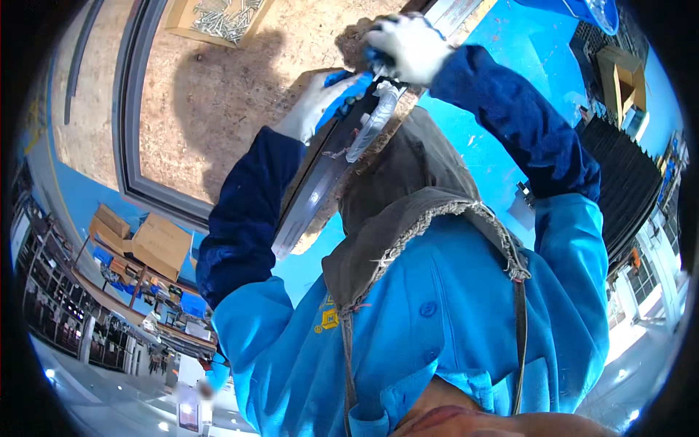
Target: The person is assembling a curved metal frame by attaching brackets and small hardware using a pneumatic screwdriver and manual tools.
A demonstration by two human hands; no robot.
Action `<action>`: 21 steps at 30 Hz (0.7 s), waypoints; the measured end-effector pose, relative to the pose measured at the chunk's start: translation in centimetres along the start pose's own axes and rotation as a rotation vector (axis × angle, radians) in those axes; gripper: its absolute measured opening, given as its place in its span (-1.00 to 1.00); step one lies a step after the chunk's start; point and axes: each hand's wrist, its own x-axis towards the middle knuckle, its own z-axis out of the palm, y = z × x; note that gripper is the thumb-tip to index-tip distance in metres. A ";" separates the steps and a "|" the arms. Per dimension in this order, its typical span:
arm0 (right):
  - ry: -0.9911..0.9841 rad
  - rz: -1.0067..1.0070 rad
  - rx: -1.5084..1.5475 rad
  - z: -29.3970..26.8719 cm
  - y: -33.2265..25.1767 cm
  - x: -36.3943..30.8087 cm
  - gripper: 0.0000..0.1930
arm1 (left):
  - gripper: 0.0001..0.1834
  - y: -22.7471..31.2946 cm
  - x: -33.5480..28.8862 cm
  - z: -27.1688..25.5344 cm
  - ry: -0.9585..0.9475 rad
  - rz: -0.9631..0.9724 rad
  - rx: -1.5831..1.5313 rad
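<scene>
A dark grey frame profile (314, 191) runs aslant along the near table edge, and both my hands meet over it. My left hand (328, 102), in a white glove with blue palm, has its fingers pressed together at the profile. Close beside it, my right hand (411, 49), gloved alike, is curled with the fingers pointing down at the same spot. A small pale piece shows between the fingertips, too covered to name. Just below them, crumpled silvery plastic film (373, 124) lies along the profile.
The wooden board tabletop (240, 109) bears a box of screws (224, 20) and a large dark frame (129, 146). Cardboard boxes (156, 244) stand on a shelf at left. Another open carton (622, 80), a black ribbed stack (619, 182) and a blue bin (601, 13) are at right.
</scene>
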 end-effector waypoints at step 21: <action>0.987 1.348 0.619 0.9 4.4 1.3 0.10 | -0.84 3.6 1.9 -2.6 -0.657 0.125 0.812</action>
